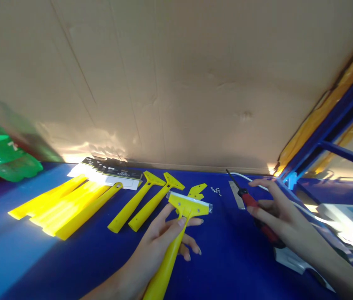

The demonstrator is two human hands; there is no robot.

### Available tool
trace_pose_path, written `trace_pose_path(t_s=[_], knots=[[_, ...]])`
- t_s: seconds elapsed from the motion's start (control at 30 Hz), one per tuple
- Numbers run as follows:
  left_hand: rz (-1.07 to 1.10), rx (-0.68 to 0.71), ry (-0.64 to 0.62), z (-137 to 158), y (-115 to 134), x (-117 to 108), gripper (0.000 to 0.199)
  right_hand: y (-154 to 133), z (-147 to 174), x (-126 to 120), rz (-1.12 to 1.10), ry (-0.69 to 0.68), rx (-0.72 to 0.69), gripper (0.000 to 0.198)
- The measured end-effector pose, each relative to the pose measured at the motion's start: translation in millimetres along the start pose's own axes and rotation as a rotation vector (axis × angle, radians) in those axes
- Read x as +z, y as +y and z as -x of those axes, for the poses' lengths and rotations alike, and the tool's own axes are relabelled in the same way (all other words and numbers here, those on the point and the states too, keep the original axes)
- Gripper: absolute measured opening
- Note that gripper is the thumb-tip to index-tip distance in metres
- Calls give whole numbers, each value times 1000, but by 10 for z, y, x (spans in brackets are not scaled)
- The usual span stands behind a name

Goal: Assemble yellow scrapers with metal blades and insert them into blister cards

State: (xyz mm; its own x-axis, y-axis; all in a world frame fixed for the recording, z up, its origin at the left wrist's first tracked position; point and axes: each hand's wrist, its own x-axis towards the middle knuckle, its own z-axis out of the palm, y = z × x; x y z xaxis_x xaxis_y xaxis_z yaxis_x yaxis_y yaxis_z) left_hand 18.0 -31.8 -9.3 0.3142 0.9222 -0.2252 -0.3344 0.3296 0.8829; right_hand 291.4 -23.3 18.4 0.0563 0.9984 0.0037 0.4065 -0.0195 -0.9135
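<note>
A yellow scraper (178, 241) with a blade along its head and two screws in it is gripped by my left hand (160, 237), the thumb lying on its neck. My right hand (275, 208) holds a red and black screwdriver (251, 203), its shaft pointing up and left. Just left of the screwdriver lies a flat metal blade (236, 195) on the blue table (220, 254). Small screws and nuts (215, 190) are scattered farther left. Beyond the held scraper are loose yellow plates (197, 191).
Two yellow scraper handles (134, 204) lie left of centre. Farther left, several yellow scrapers (82, 208) with black and white cards (110, 173) are in bright sunlight. A green bottle (6, 154) lies at the left edge. A white cable (311, 212) runs along the right; cardboard (176, 83) stands behind.
</note>
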Motion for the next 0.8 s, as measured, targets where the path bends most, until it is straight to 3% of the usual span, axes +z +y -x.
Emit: trace_pose_path(t_s=[0.1, 0.2, 0.33, 0.43, 0.57, 0.63, 0.8], knots=[[-18, -28, -16, 18, -14, 14, 54, 99, -2, 100, 396, -16, -105, 35], [-21, -42, -18, 2, -35, 6, 54, 139, 21, 205, 683, 23, -187, 42], [-10, -58, -26, -11, -52, 12, 69, 135, 59, 317, 843, 66, -228, 52], [-57, -86, -25, -18, -31, 38, 63, 85, 47, 291, 830, 66, -208, 45], [-107, -106, -89, -108, 41, 87, 56, -15, -30, -31, 687, 46, -185, 46], [-124, -116, -137, -181, 95, 143, 53, -32, -70, -283, 666, 17, -194, 37], [-191, -110, -143, -344, 218, 440, 33, 114, -95, -850, 649, -67, -157, 30]])
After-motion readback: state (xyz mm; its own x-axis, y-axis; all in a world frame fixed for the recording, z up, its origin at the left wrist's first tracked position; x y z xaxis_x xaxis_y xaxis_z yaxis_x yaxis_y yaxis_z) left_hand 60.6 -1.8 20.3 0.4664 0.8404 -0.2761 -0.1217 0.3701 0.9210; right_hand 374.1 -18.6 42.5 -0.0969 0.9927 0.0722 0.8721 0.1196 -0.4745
